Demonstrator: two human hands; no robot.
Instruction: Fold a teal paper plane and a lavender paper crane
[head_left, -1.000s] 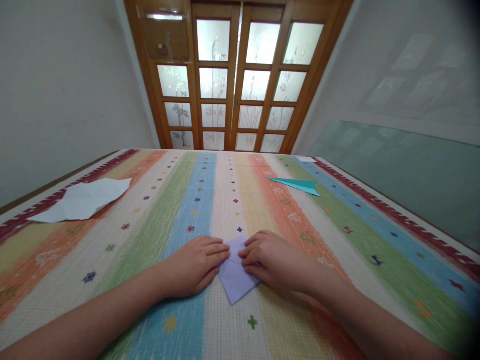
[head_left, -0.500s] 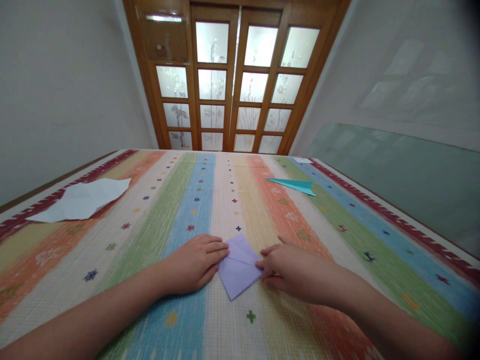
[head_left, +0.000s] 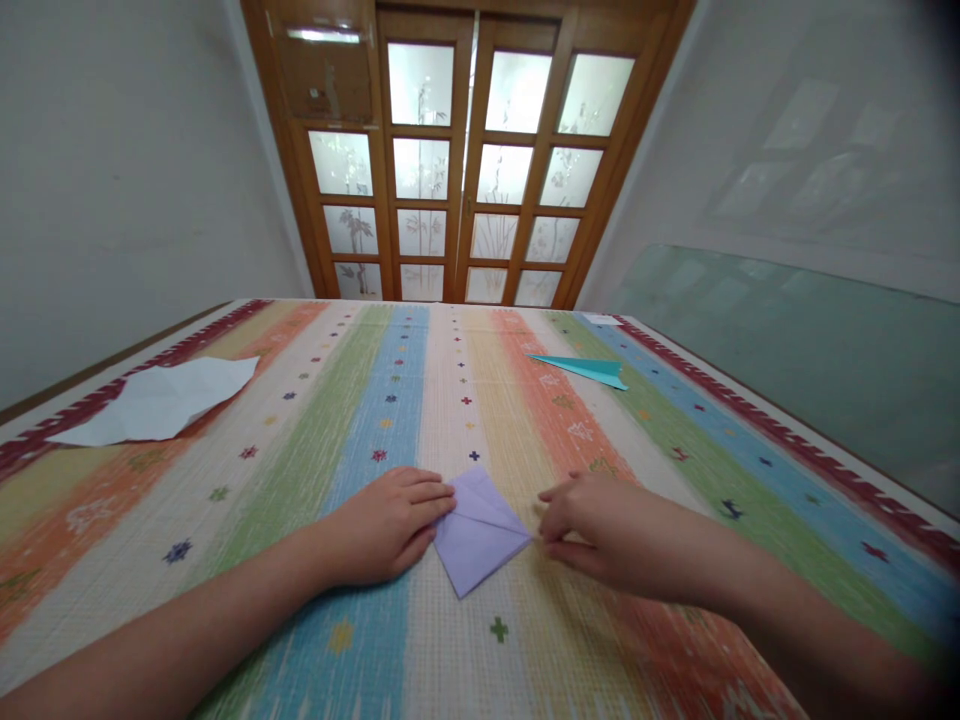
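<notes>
Lilac paper: a folded sheet [head_left: 480, 533] lies flat between the two hands, kite-like, with one crease running across it from the left fingertips toward its right corner.
Left hand: the left hand [head_left: 390, 522] lies palm down, fingers together and nearly straight, fingertips pressing the sheet's left edge onto the cloth; it grips nothing.
Right hand: the right hand [head_left: 600, 525] sits just beside the sheet's right corner, fingers loosely curled, fingertips at or barely off the point; whether they touch it I cannot tell. It holds nothing.
Risk: only one edge looks pinned, so a nudge at the right corner would likely pivot the sheet and blur the crease; the woven cloth could also let it slide.
Look of the sheet: thin, matte, pale, edges crisp, lower tip pointing toward the person.
Underneath: striped tablecloth [head_left: 420, 400] in blue, green, orange and cream.
Beyond the right hand: teal paper plane [head_left: 589, 369], well apart.
Far beyond the left hand: creased white sheet [head_left: 161, 400], near the table's edge.
</notes>
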